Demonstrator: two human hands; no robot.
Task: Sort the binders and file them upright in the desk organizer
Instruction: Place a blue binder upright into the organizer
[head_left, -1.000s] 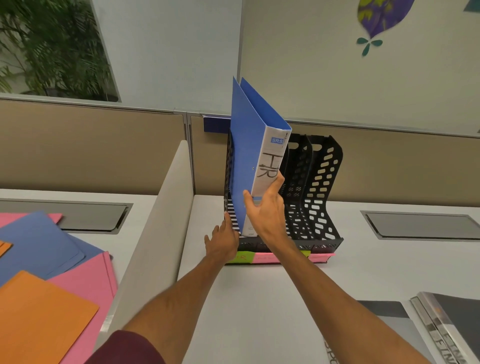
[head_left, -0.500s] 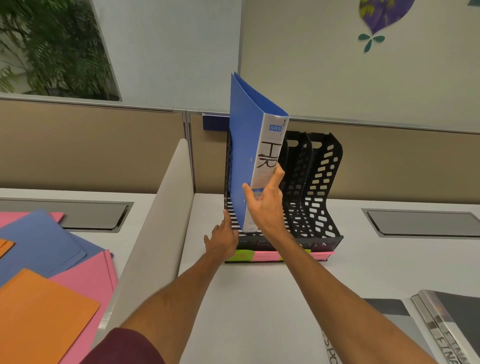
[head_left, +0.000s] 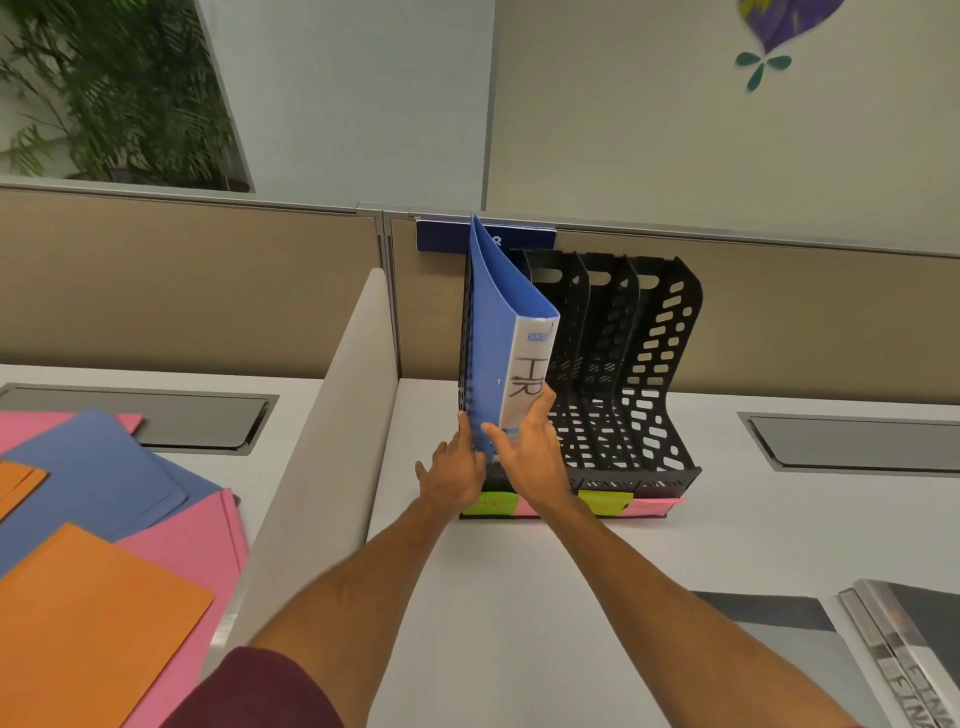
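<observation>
On the far left, on the neighbouring desk, lie my loose folders: an orange folder (head_left: 88, 618) nearest me, a pink folder (head_left: 202, 540) under it and a blue folder (head_left: 88, 478) beyond them. A grey divider panel (head_left: 332, 415) stands between that desk and the white desk (head_left: 519, 597) I am working on.

My left hand (head_left: 451, 474) reaches to the near left corner of the black desk organizer (head_left: 644, 374), fingers spread a little and laid against the lower left edge of the blue binder (head_left: 491, 364); I cannot tell whether it grips anything or only steadies. My right hand (head_left: 530, 452) is closed around the bottom of that binder, thumb on its left cover and fingers up along the white spine label, which reads "HR". The binder stands nearly upright in the organizer's leftmost slot, its top leaning slightly away and left, its covers gaping a little at the top. I cannot see whether its bottom edge rests on the organizer's floor.

The other slots to the right hold nothing I can see. Sticky notes (head_left: 605, 501) in green and pink run along the organizer's near base; the leftmost green one reads "HR".

At the near right corner lies a grey binder (head_left: 914, 654), spine toward me, its lettering cut off by the frame edge.
</observation>
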